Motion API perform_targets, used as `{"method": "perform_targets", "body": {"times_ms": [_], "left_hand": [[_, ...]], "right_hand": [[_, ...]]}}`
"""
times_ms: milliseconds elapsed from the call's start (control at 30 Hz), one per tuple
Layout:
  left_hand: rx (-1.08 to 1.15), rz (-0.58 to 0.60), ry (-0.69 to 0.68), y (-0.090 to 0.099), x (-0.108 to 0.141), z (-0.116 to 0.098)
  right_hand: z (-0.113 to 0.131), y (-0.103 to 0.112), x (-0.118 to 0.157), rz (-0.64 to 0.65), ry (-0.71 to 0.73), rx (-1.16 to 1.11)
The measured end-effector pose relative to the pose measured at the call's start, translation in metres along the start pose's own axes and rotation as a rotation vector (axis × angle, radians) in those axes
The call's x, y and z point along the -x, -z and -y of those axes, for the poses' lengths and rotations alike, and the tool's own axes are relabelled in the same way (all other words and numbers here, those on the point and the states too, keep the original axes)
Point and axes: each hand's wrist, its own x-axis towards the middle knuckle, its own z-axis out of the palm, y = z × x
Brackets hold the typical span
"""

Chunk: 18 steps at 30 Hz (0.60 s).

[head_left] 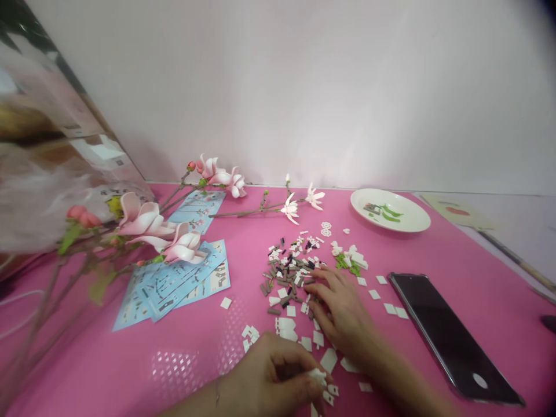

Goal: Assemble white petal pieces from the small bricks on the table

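Observation:
My left hand is closed in a pinch on a small white building-brick piece near the bottom of the view. More white bits show just beside its fingertips. Farther forward, my right hand rests with fingers apart at the right edge of a mixed pile of brown, white and black toy bricks. Its fingertips touch the pile, and nothing shows in its grasp. White plates lie scattered between the hands, and a green-and-white brick cluster sits beyond the right hand.
Built flower stems lie at left over blue instruction sheets; another stem lies behind the pile. A white plate holding green pieces stands at the back right. A dark phone lies on the right. A white wall closes the back.

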Motion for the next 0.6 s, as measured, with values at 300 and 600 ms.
{"method": "perform_targets", "body": {"times_ms": [300, 600], "left_hand": [[0.058, -0.072, -0.014, 0.005, -0.007, 0.009], [0.248, -0.071, -0.032, 0.010, -0.011, 0.008]], "right_hand": [[-0.003, -0.003, 0.000, -0.061, 0.003, -0.020], [-0.002, -0.001, 0.001, -0.026, 0.041, -0.052]]}}
